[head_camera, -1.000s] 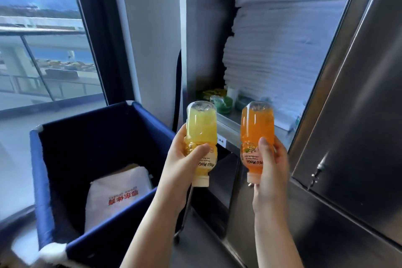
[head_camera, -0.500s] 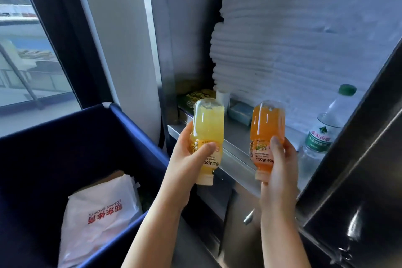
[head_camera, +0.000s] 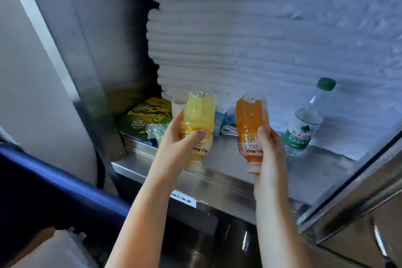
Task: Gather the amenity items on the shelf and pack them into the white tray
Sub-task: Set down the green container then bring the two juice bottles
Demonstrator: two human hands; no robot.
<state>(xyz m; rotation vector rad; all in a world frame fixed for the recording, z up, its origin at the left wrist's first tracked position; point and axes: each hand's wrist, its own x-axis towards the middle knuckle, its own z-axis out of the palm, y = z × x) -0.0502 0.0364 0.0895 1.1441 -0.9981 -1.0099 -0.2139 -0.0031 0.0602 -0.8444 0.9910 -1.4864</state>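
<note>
Both hands are full. The left hand (head_camera: 174, 143) is wrapped round the label end of a yellow drink bottle (head_camera: 200, 111), thumb across the front. The right hand (head_camera: 270, 152) clasps an orange drink bottle (head_camera: 251, 115) the same way. Each bottle is upside down, its cap hanging below the fist. Just under both grips runs the steel shelf (head_camera: 224, 159), its front lip beneath the caps; neither bottle touches it.

Down and outward from the left grip is the rim of a blue cloth bin (head_camera: 65, 185). I can't see a white tray from here, so I can't tell where this pair has to go.

Beyond the left grip a green bag of banana chips (head_camera: 143, 118) lies on the shelf, and a small blue box (head_camera: 218, 123) sits behind the gap between the two grips. Outward from the right grip stands a green-capped water bottle (head_camera: 301, 130), upright, near the orange bottle but apart from it. Farthest back, a tall stack of white towels (head_camera: 261, 50) fills the rear.

I'd judge the step to be carrying these two off to the tray. Done well, that means drawing them straight back clear of the lip and keeping the right knuckles off the water bottle. Each bottle should be turned cap-up or laid flat before it is let go, one at a time. The chips, box and water look left to fetch.
</note>
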